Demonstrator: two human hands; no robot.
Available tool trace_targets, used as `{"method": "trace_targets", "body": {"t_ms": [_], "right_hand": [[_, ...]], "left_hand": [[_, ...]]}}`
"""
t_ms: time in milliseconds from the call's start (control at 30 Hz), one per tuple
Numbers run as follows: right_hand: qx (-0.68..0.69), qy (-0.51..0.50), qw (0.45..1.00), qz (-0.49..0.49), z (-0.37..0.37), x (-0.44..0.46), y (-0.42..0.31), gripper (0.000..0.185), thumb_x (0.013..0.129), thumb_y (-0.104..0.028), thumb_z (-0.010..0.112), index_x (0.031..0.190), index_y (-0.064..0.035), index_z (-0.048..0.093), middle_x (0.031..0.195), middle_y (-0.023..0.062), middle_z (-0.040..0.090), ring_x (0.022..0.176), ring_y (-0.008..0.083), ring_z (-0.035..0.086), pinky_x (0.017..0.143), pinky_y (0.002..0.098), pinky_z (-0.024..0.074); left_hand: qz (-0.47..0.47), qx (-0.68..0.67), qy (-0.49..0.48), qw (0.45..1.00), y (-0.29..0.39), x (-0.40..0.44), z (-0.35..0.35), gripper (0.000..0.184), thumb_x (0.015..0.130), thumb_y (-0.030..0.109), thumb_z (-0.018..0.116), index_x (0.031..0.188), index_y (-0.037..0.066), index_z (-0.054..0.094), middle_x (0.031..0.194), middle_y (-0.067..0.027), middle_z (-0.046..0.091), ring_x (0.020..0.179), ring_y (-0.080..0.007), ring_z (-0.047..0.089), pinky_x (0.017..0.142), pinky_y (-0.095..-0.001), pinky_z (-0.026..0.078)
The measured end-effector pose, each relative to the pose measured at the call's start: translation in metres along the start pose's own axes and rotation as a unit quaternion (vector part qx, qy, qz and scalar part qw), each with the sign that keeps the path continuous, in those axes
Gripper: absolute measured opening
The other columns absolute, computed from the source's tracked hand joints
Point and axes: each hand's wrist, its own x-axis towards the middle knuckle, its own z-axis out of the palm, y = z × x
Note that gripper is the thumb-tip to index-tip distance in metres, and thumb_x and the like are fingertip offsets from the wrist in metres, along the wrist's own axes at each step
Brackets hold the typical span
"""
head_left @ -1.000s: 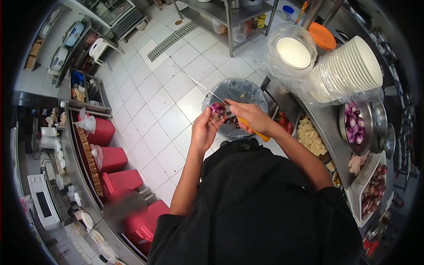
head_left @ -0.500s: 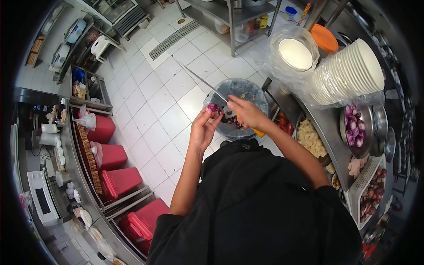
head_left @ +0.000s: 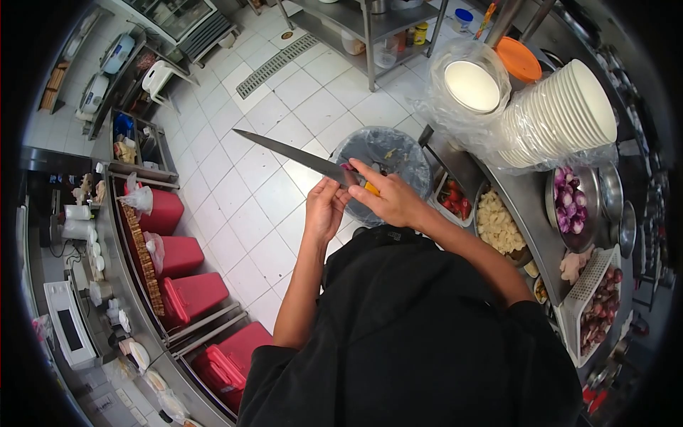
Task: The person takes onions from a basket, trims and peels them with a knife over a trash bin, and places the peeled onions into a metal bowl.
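Your right hand is closed on the knife, apparently trimming the onion just beyond your left hand, whose grip I cannot tell, and the next move calls for well-guarded fingertips

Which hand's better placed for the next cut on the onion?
Right, I'd say. The right hand grips the yellow-handled knife, blade across the onion; the left hand seems to hold the onion, mostly hidden.
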Motion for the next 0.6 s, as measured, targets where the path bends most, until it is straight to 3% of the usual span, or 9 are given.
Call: {"method": "trace_targets", "body": {"t_ms": [400,500,567,600], "right_hand": [[0.048,-0.003,0.998,0.031,0.005,0.000,0.009,0.057,0.092,-0.037,0.049,0.137,-0.0030,0.041,0.074,0.0156,0.062,0.073,0.0239,0.062,0.074,0.0336,0.0459],[0.042,0.019,0.999,0.005,0.010,0.001,0.018,0.057,0.093,-0.037,0.049,0.137,-0.0023,0.041,0.069,0.0097,0.061,0.066,0.0187,0.060,0.067,0.0299,0.0456],[0.125,0.002,0.992,0.031,0.010,0.003,0.021,0.056,0.094,-0.036,0.048,0.139,-0.0039,0.040,0.061,0.0021,0.054,0.055,0.0101,0.052,0.053,0.0244,0.0411],[0.125,0.002,0.992,0.031,0.009,0.003,0.018,0.056,0.094,-0.036,0.048,0.139,-0.0039,0.040,0.061,0.0021,0.054,0.055,0.0101,0.052,0.053,0.0244,0.0411]], "left_hand": [[-0.006,-0.010,-0.005,1.000,-0.004,0.001,-0.007,0.017,0.093,0.012,0.054,0.100,-0.002,0.059,0.094,-0.0098,0.065,0.083,-0.0161,0.063,0.079,-0.0309,0.052],[-0.008,-0.001,-0.009,1.000,-0.002,-0.001,-0.006,0.017,0.093,0.013,0.054,0.101,-0.002,0.060,0.091,-0.0085,0.065,0.081,-0.0154,0.062,0.078,-0.0300,0.052],[-0.021,-0.007,0.003,1.000,0.000,-0.002,-0.003,0.020,0.093,0.014,0.055,0.104,-0.002,0.060,0.090,-0.0077,0.065,0.082,-0.0151,0.062,0.080,-0.0304,0.052],[-0.021,-0.007,0.003,1.000,-0.001,-0.001,-0.004,0.020,0.093,0.014,0.055,0.104,-0.002,0.060,0.090,-0.0077,0.065,0.082,-0.0151,0.062,0.080,-0.0304,0.052]]}}
